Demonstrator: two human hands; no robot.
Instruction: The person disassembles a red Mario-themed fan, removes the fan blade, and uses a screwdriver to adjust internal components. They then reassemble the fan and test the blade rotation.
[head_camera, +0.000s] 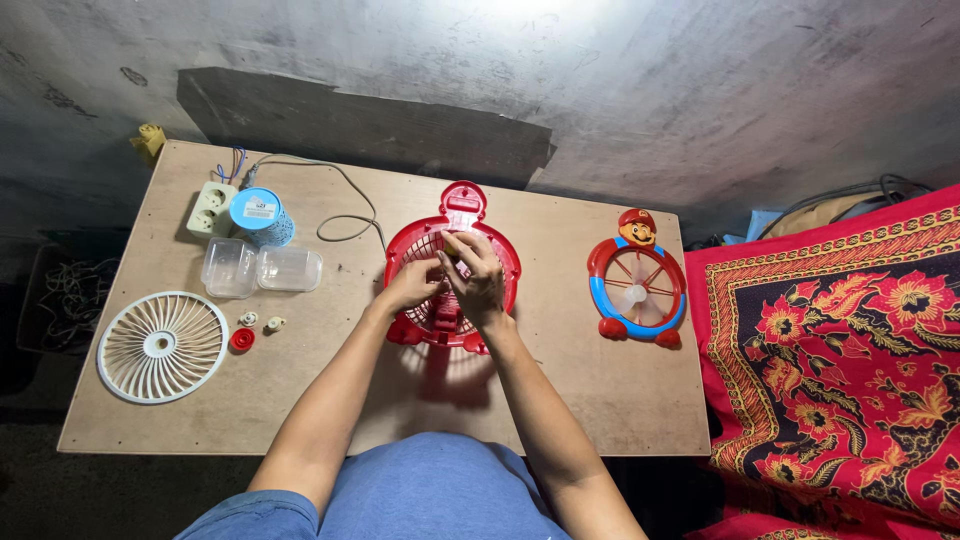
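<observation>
Both my hands are over the red fan housing (452, 270), which lies flat at the middle of the wooden table (560, 400), its rounded tab pointing to the far edge. My left hand (412, 285) is curled against the left part of the grille, fingers bent onto it. My right hand (478, 275) is pinched shut over the centre of the housing; something small and yellowish seems caught at the fingertips, though the view is too coarse to be sure.

Labels: a blue cylindrical can (262, 216) stands far left, with a white rectangular label on its top. Just left of it, a white power strip (211, 208) with a grey cord (345, 210) looping toward the housing.

Surface and room: pale plywood table set against a grey, stained wall (700, 90). A red patterned cloth (840, 350) with flowers lies to the right of the table.

Containers: two clear plastic tubs (260, 268) side by side, near the can; I cannot tell whether anything is in them.

Loose parts, left side: a white round fan grille (163, 346), a red cap (241, 341), two small white pieces (260, 321) just beyond it. To the right of the housing, well apart, a blue-and-red fan frame (637, 290) topped by a cartoon head.
</observation>
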